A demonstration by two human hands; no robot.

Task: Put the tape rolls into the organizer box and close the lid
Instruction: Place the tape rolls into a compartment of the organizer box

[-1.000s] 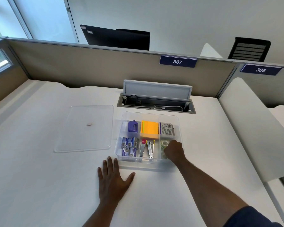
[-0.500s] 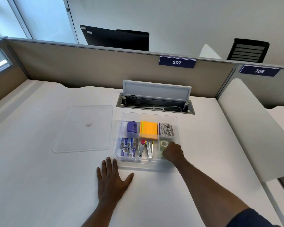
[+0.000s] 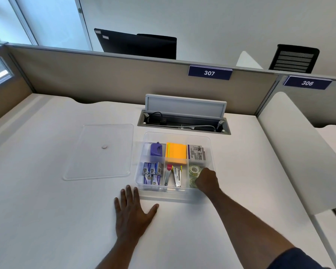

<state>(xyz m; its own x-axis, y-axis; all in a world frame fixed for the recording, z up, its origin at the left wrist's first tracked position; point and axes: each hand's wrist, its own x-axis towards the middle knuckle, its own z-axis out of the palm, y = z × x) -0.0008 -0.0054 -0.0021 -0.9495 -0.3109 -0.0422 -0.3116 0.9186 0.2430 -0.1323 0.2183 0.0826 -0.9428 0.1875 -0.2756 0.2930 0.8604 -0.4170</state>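
Clear plastic formed the box (image 3: 211, 152), which stood lidless on the desk (image 3: 47, 210); its lid (image 3: 99, 152) lay flat to the left. The right hand (image 3: 206, 180) reached down into the near right compartment, knuckles up, fingers curled over two tape rolls (image 3: 194, 169); whether it gripped one I could not tell. The left hand (image 3: 133, 214) lay flat and spread, empty, beside the box's near edge.
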